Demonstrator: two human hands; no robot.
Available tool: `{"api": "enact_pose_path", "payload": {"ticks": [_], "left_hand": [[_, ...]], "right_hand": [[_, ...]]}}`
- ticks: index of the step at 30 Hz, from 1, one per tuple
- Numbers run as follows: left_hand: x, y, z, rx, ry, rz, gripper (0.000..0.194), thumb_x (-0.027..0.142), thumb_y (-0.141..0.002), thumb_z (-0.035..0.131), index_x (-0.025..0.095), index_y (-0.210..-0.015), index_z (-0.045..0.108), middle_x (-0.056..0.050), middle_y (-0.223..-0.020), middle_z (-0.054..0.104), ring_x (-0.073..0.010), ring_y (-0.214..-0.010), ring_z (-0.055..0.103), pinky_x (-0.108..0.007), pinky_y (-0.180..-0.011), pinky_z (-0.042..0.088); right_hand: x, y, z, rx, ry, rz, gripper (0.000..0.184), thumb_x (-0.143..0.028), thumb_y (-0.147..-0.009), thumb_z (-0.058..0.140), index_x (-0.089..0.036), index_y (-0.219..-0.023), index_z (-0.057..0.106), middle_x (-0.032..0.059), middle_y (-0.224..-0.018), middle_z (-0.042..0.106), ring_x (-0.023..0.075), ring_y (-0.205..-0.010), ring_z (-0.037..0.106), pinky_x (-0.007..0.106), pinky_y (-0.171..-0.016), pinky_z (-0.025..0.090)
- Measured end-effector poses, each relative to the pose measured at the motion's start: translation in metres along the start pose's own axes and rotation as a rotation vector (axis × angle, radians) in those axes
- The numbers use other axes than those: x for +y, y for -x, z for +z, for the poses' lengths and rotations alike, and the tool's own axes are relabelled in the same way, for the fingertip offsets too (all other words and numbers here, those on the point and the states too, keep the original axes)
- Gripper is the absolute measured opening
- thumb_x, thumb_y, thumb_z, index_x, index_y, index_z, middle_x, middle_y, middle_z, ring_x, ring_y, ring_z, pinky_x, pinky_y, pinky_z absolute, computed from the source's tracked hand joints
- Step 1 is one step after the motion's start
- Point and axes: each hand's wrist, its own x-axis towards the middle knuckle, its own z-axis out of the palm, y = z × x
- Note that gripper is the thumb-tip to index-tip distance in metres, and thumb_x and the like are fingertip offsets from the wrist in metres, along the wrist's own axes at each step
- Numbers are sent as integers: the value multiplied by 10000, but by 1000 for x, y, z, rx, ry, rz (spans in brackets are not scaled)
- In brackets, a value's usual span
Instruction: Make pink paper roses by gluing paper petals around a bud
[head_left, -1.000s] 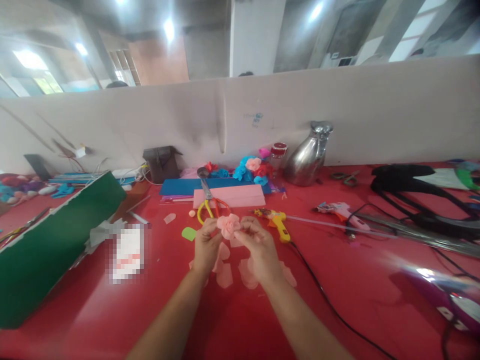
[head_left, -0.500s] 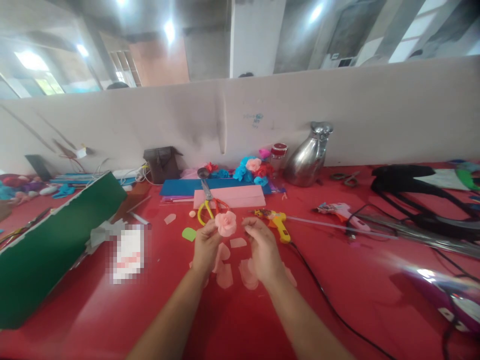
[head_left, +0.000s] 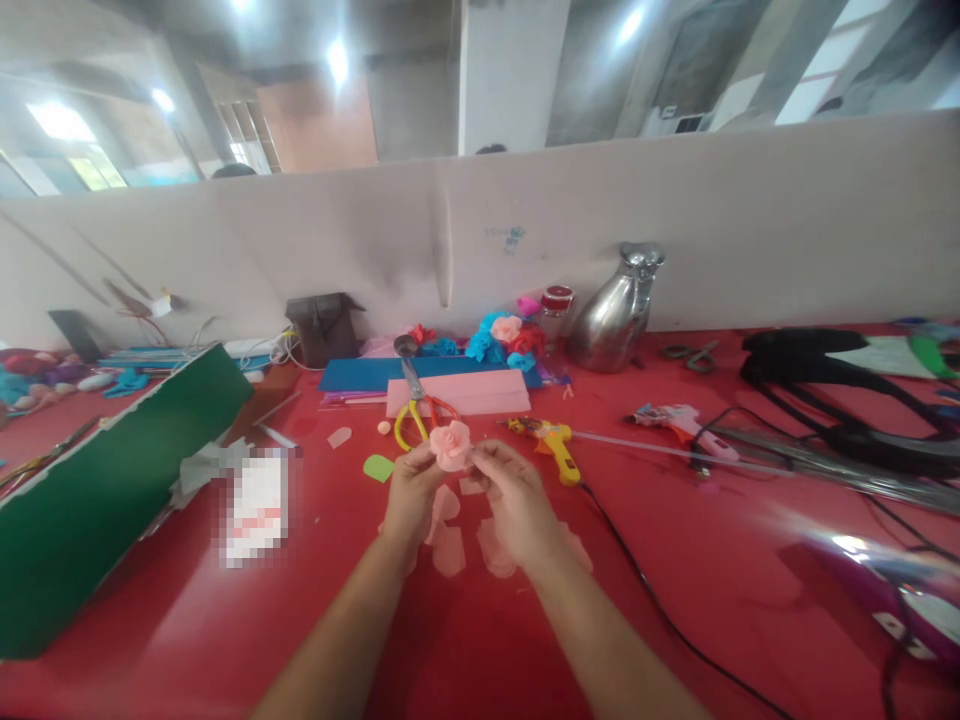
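There was the bare left hand [head_left: 413, 492], clamped on the frilled, pale-pink paper flower [head_left: 450, 446], up between both hands! Just right of the flower, the bare right hand [head_left: 517, 492] pinched its edge; farther right lay the yellow plastic glue gun [head_left: 556, 450]. Too sharp a tug, and thin petals might have torn.

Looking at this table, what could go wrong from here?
The pink flower is held by the left hand with the right hand at its edge; its thin petals might crease or tear under too firm a pinch.

The yellow glue gun lies close to the right hand; if it is hot, which I can't tell, a brush could burn.

Its black cord passes near the right forearm; a snag might drag the gun.
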Motion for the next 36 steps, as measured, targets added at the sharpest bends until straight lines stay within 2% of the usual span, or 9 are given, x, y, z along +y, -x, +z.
{"api": "enact_pose_path", "payload": {"ticks": [7,12,15,18,22,27,31,36], "left_hand": [[0,0,-1,1,-1,16,100,185,-664,701,167,-762,713,-3,-711,675,-124,-671,557,-263,-732,443],[0,1,-2,-15,-2,15,135,218,-689,686,158,-806,716,-24,-721,676,-160,-726,588,-303,-763,454],[0,1,-3,-12,-32,21,160,228,-696,681,163,-836,723,-31,-739,686,-171,-749,597,-316,-779,456],[1,0,-4,16,-86,48,179,219,-688,689,174,-856,731,-34,-802,700,-177,-804,603,-313,-816,447],[2,0,-2,8,-113,45,183,218,-677,699,179,-852,738,-40,-847,712,-185,-835,612,-317,-845,441],[1,-2,-1,125,-47,-17,144,227,-634,741,176,-768,738,-24,-770,719,-141,-742,622,-262,-778,455],[0,-3,-2,203,47,-86,160,240,-584,779,151,-703,720,-12,-642,684,-100,-617,596,-218,-657,450],[0,-6,-5,243,203,-178,189,233,-567,792,147,-714,710,-14,-656,684,-85,-626,603,-204,-669,444]], "right_hand": [[0,1,2,22,-129,42,100,-270,-742,615,-196,-678,594,-23,-638,557,114,-617,488,238,-607,376],[-2,2,1,-22,-8,1,202,-306,-816,518,-192,-652,545,-30,-594,522,107,-565,441,239,-559,334],[-3,2,1,-50,73,0,216,-304,-805,520,-190,-622,528,-35,-566,496,103,-544,410,240,-546,314],[-2,1,-1,3,77,-12,164,-268,-758,566,-190,-618,529,-44,-552,474,98,-538,390,233,-541,307],[-2,-1,-2,40,53,-32,133,-257,-765,555,-193,-649,541,-44,-557,460,100,-538,384,233,-534,307],[0,-3,-3,54,38,-39,219,-309,-792,534,-195,-608,500,-36,-565,460,105,-532,397,236,-524,320],[6,-6,-6,98,61,-2,170,-310,-750,573,-197,-629,533,-33,-578,499,105,-537,430,229,-520,339],[11,-8,-5,114,284,27,144,-327,-720,583,-199,-655,578,-27,-583,542,124,-564,489,239,-545,381]]}}
